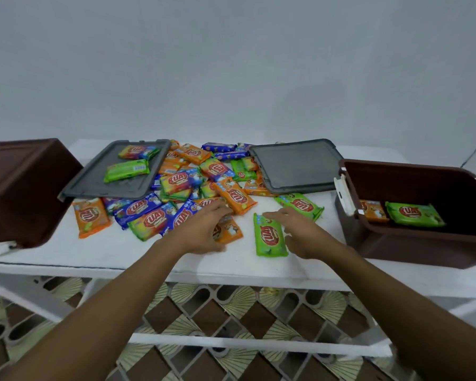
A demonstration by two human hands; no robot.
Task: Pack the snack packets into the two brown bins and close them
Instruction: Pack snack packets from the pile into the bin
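Observation:
A heap of orange, green and blue snack packets (182,185) covers the middle of the white table (116,251). My left hand (201,232) reaches over an orange packet (230,229) at the heap's near edge, fingers above and thumb below, pinching it. Just right of it, my right hand (302,235) lies with fingers stretched, touching the top and right edge of a green packet (270,239). The right brown bin (396,246) stands open and holds an orange packet (374,210) and a green one (414,214). I see only the outside of the left brown bin (22,188).
Two grey lids lie flat at the back: the left lid (94,182) carries two packets, the right lid (294,166) is bare. A white latch (344,192) hangs on the right bin's left end. Patterned floor shows under the table frame.

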